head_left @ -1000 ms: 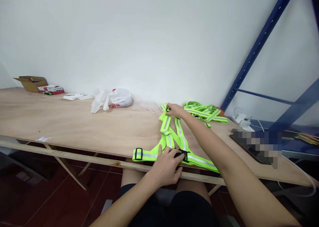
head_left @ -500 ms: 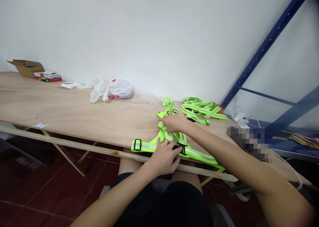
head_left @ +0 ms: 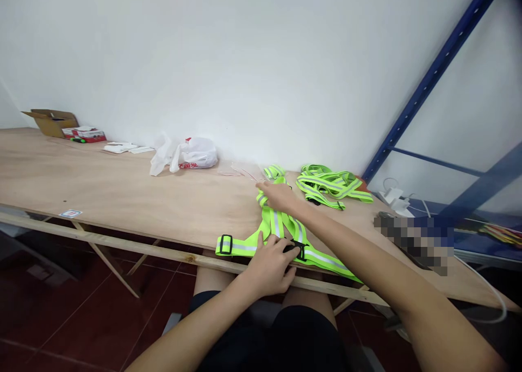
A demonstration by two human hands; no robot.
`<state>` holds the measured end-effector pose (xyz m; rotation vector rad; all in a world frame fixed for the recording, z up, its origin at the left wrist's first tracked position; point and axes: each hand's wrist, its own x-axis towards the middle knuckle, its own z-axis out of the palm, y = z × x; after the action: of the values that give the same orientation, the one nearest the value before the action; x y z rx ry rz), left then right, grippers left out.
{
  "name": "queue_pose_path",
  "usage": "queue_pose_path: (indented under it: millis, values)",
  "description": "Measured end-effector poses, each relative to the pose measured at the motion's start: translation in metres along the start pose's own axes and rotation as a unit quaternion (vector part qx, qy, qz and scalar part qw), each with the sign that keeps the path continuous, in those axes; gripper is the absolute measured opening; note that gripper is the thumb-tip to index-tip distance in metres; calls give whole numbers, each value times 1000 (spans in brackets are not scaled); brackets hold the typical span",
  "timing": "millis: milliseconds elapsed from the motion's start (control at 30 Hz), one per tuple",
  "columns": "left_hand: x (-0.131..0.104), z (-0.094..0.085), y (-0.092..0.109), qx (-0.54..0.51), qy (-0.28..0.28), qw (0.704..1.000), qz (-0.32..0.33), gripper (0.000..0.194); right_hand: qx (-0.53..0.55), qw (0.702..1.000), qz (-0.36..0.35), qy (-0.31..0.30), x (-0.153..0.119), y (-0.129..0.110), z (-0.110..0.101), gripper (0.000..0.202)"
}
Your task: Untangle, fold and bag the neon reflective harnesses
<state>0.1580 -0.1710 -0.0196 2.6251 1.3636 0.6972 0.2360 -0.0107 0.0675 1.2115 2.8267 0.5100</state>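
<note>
Right hand [head_left: 280, 196]: farther up green harness [head_left: 277, 223], grip unclear | Left hand [head_left: 272, 264]: still atop it, unclenched

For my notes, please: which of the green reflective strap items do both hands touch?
The harness at the table's front edge, under left hand and right hand; small bundle and tangled pile lie farther back.

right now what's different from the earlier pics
The right hand has moved left and slightly nearer the person, over the green harness straps; whether it grips them is hard to tell. The rolled green strap beyond it shows more fully. The left hand stays at the black clip, and the white plastic bag stays put.
</note>
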Motion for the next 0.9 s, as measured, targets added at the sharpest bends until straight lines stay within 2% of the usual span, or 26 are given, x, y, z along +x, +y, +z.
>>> queue_pose_path:
  millis: [100, 267, 367, 500, 600, 667, 767, 900]
  values:
    - [0, 0, 0, 2, 1, 1000, 1, 43, 55, 994, 92, 35, 14, 27, -7, 51]
    - [0, -1, 0, 9, -7, 1000, 2, 44, 89, 978, 182, 46, 28, 68, -16, 48]
    - [0, -2, 0, 15, -8, 1000, 4, 44, 54, 980, 190, 40, 32, 82, -21, 44]
    - [0, -2, 0, 16, -11, 1000, 1, 43, 47, 985, 167, 17, 38, 93, -26, 44]
    - [0, -2, 0, 12, -9, 1000, 3, 43, 90, 983, 151, -42, 39, 97, -28, 40]
    - [0, -1, -1, 10, -6, 1000, 6, 44, 135, 972, 155, -114, 38, 98, -29, 32]
    - [0, -1, -1, 14, -5, 1000, 7, 44, 208, 937, 172, -224, 34, 96, -31, 25]
    - [0, -2, 0, 21, -5, 1000, 6, 44, 305, 894, 170, -279, 28, 91, -37, 39]
